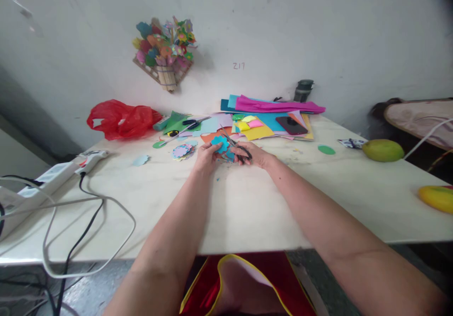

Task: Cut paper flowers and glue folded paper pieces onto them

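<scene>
Between the thumb and fingers of my left hand (206,156) is a blue paper flower (220,144) with a scalloped edge. My right hand (256,154) grips a pair of scissors (230,141) by the dark handles, the blades pointing up and left beside the flower. Small blue paper scraps (229,154) lie near the fingers. To the left sits a stack of scalloped paper flowers (183,151), a lilac one on top. Farther left lies a single pale blue paper flower (141,160).
Coloured paper sheets (264,131) spread along the back, with a phone (291,125) and a second pair of scissors (191,124). A red plastic bag (122,120) and a power strip (53,179) with trailing cables are left. Mangoes (382,150) lie right.
</scene>
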Demonstrator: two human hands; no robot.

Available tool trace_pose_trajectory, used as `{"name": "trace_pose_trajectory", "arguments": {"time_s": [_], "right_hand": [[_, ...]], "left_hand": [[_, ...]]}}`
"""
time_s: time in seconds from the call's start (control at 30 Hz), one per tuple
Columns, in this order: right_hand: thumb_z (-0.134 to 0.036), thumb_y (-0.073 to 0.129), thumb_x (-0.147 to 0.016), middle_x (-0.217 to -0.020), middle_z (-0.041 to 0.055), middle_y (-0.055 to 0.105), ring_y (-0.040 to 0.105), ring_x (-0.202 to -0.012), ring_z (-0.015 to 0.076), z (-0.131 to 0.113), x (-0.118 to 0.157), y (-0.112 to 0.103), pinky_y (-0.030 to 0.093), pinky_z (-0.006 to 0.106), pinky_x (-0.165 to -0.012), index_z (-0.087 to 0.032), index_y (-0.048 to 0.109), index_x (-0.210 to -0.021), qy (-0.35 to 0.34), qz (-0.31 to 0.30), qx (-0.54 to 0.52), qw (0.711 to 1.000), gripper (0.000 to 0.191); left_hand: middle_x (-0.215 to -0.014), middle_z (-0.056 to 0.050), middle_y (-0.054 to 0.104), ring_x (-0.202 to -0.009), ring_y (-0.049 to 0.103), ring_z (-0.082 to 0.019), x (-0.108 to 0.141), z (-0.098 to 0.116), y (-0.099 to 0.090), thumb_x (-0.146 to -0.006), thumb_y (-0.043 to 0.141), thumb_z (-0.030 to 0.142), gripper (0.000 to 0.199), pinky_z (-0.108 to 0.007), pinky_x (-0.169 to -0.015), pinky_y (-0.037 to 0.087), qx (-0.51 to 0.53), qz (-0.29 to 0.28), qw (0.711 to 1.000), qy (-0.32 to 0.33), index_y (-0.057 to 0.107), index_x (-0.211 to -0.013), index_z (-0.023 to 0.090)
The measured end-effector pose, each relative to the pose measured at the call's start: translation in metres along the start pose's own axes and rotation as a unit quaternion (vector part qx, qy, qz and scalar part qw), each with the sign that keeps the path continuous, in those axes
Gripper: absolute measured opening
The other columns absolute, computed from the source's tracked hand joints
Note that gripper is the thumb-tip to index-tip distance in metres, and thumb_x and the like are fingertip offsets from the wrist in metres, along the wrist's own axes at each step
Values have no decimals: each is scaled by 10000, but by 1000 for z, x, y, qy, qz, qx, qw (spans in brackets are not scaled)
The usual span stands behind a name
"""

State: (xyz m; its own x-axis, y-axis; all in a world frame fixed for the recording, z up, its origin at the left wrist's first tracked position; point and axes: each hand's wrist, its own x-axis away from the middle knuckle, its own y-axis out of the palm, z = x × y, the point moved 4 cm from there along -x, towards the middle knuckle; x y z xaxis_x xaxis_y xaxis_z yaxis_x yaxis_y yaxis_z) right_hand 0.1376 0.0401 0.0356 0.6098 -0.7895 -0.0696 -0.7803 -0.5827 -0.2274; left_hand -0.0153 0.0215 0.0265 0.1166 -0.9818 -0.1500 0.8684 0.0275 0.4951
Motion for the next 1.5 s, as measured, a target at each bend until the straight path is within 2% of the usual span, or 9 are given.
{"name": "trace_pose_trajectory", "arguments": {"time_s": [0.43, 0.67, 0.9, 1.5], "right_hand": [[-442, 624, -804, -601, 5, 610, 525, -422, 66, 0, 0, 2, 263, 155, -282, -152, 533, -771, -8, 6, -4, 1000, 306], [-442, 617, -809, -589, -1, 600, 515, -416, 62, -3, 2, 5, 261, 157, -286, -150, 537, -771, -13, 13, -6, 1000, 305], [-451, 597, -817, -577, -5, 584, 506, -415, 63, -4, 2, 4, 250, 161, -289, -153, 528, -758, -18, 12, -1, 1000, 311], [-445, 619, -791, -557, -28, 561, 490, -394, 62, -2, 1, 5, 253, 160, -273, -166, 514, -758, -11, 11, -19, 1000, 300]], "left_hand": [[-710, -54, 690, -648, 649, -148, -3, -4, 1, -547, 792, 191, 231, -267, -641, 548, -1, -20, 1000, -7, 655, -712, 104], [-696, -51, 676, -613, 633, -133, -4, -5, 0, -562, 783, 174, 211, -246, -600, 530, -1, -7, 1000, -10, 634, -693, 104], [-689, -33, 672, -636, 637, -132, -4, -6, 0, -566, 782, 175, 205, -266, -653, 542, 3, -6, 1000, -10, 631, -693, 119], [-685, -37, 666, -635, 638, -132, -4, -6, 1, -559, 773, 162, 207, -247, -637, 539, 17, 5, 1000, -10, 628, -699, 110]]}}
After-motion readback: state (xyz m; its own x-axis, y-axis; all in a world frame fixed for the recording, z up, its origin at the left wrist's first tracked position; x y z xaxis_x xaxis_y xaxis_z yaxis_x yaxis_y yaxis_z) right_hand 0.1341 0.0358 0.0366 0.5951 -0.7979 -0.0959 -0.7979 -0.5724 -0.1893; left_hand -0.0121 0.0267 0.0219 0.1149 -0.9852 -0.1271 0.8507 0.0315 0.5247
